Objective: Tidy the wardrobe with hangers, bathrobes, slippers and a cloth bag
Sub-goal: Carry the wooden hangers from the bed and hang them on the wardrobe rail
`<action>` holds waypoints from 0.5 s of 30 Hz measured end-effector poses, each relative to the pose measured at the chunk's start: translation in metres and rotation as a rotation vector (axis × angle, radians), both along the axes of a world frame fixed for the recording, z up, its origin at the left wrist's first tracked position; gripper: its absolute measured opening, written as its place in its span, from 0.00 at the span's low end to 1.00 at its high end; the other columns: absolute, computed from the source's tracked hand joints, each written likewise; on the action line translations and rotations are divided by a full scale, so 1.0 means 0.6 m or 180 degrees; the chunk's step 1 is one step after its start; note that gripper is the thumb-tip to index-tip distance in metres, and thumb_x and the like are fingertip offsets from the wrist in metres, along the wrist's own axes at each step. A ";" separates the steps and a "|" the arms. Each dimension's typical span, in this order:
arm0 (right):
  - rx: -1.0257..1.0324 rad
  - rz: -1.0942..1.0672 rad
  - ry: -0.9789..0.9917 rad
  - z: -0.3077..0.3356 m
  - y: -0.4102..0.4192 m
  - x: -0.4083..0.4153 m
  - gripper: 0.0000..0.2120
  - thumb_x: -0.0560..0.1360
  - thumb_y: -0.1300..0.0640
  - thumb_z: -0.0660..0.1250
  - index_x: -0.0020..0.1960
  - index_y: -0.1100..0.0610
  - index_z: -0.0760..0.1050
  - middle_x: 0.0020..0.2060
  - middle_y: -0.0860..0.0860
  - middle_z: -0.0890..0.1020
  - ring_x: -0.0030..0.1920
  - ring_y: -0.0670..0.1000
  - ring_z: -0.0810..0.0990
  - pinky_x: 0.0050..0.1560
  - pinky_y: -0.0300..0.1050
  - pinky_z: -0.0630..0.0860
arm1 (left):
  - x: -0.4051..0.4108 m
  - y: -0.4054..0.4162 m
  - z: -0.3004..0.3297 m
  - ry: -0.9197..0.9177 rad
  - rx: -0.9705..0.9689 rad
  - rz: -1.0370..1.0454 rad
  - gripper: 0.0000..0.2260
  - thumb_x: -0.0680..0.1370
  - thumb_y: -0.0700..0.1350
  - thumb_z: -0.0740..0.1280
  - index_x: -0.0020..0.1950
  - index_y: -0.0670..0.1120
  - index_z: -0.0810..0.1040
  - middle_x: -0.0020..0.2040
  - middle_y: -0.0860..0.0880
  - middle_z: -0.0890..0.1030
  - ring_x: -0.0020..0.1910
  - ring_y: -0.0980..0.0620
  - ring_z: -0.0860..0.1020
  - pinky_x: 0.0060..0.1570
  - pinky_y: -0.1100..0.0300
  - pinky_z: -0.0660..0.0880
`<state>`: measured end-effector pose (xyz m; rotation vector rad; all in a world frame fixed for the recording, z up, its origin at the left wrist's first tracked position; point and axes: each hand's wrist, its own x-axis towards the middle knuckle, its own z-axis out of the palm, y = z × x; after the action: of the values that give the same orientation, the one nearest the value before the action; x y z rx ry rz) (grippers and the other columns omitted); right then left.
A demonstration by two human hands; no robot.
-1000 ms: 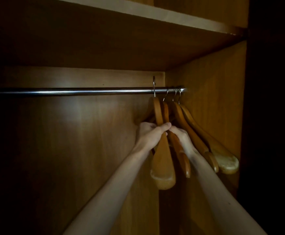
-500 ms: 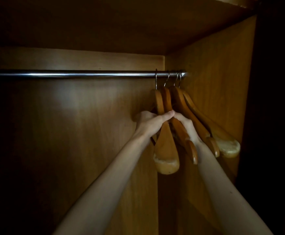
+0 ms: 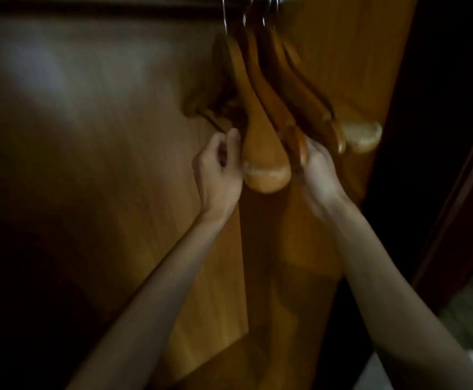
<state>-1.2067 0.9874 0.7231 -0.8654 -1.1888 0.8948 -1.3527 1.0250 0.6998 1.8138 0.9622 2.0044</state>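
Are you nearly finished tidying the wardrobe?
Not yet. Four wooden hangers already hang bunched at the right end. The left hand and right hand are at their lower ends, touching them. No bathrobes, slippers or cloth bag show in this view, so those likely remain.

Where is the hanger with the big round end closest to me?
In the head view, the nearest hanger hangs just right of centre, between the left hand and the right hand, leftmost of the hangers.
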 end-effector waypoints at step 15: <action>-0.2835 -0.1268 -0.1058 -0.566 -0.174 0.092 0.07 0.78 0.54 0.67 0.50 0.56 0.82 0.41 0.55 0.84 0.39 0.53 0.81 0.44 0.52 0.82 | 0.127 -0.073 -0.554 0.2687 -0.2918 -0.2197 0.12 0.82 0.51 0.66 0.54 0.42 0.81 0.40 0.52 0.81 0.35 0.56 0.80 0.33 0.61 0.74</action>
<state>-1.1516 0.8831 0.3837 -1.9552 -0.8077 0.9658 -1.2763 0.9811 0.3672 1.9479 0.9783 0.2431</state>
